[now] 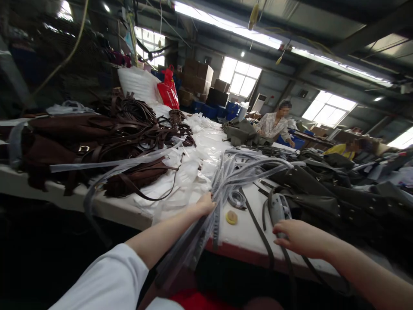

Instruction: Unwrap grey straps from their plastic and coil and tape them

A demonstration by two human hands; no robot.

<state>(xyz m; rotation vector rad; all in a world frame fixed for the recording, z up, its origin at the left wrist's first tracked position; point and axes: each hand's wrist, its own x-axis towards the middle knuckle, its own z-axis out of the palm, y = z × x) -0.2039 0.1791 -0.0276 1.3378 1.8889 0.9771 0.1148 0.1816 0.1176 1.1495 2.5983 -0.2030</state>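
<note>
My left hand [206, 203] is closed on the near part of a bundle of straps in clear plastic sleeves [222, 185]. The bundle fans out across the white table [248, 230] and hangs over its front edge. On the right, my right hand [295, 234] has its thumb and fingers apart, beside a looped dark strap with a greyish plastic-covered part [277, 209]. Between my hands lie a small coil of strap [237, 199] and a round yellow object [231, 217], perhaps a tape roll. A long dark strap [258, 226] runs over the table edge.
Dark brown bags with straps [74, 133] are heaped on the left. Dark green bags [309, 193] cover the right side. White plastic wrapping [206, 137] lies mid-table, with a red bag [168, 90] behind. A co-worker [274, 122] stands across the table.
</note>
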